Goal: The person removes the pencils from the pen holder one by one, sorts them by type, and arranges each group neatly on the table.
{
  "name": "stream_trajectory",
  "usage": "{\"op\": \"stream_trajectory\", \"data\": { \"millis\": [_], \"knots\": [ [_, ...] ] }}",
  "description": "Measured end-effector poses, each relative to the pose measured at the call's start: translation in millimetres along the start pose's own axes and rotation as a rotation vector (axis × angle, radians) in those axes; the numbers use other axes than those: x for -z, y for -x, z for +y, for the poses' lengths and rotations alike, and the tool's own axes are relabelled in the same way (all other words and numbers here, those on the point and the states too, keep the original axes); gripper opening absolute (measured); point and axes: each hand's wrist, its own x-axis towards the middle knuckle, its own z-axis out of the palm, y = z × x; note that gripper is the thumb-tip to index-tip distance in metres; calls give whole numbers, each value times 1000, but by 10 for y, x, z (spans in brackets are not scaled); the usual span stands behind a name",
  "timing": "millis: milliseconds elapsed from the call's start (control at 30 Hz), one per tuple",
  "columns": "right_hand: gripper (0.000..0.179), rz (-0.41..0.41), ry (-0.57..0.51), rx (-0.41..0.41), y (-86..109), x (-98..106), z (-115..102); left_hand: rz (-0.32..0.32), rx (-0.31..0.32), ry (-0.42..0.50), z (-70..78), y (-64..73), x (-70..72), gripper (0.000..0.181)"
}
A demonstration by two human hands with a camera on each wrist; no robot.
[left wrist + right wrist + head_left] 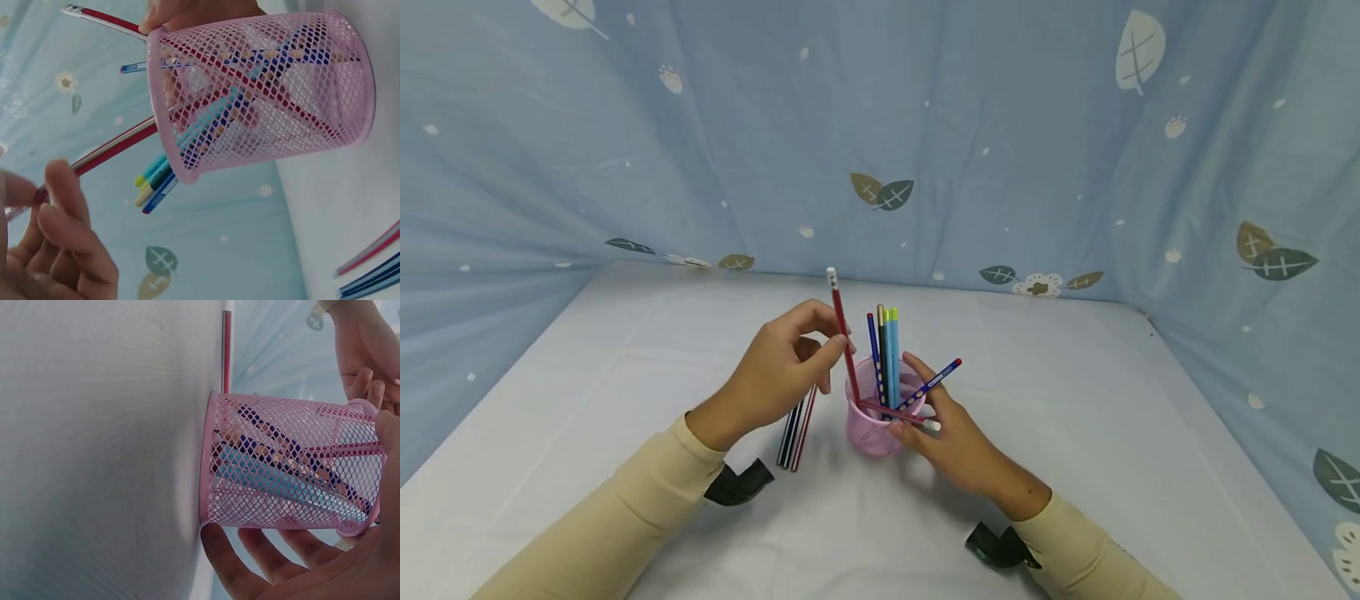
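My left hand (pixel 767 375) pinches a red pencil (pixel 838 307) with a white eraser end up; its lower end is inside the rim of a pink mesh pencil cup (pixel 871 437). The cup stands upright on the table, and my right hand (pixel 958 450) holds it from the right, fingers around its far side and thumb near the rim. Inside it stand light blue pencils (pixel 893 350), a black pencil and dark blue pencils (pixel 942 376). Another red pencil (pixel 112 20) leans out over the rim towards my right thumb.
Several striped pencils (pixel 795 442), dark and red, lie side by side on the white table (pixel 1075 433) left of the cup, beneath my left hand. Behind the table hangs a blue leaf-print curtain (pixel 1000 125). Black camera mounts (pixel 739 483) stick out at both wrists.
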Motion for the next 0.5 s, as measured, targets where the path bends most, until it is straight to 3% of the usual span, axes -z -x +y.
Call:
{"op": "stream_trajectory", "data": {
  "millis": [167, 500],
  "knots": [
    [83, 4, 16, 0, -2, -2, 3, 88, 11, 100, 16, 8, 27, 14],
    [82, 0, 8, 23, 6, 2, 26, 204, -44, 216, 12, 0, 60, 14]
  ]
}}
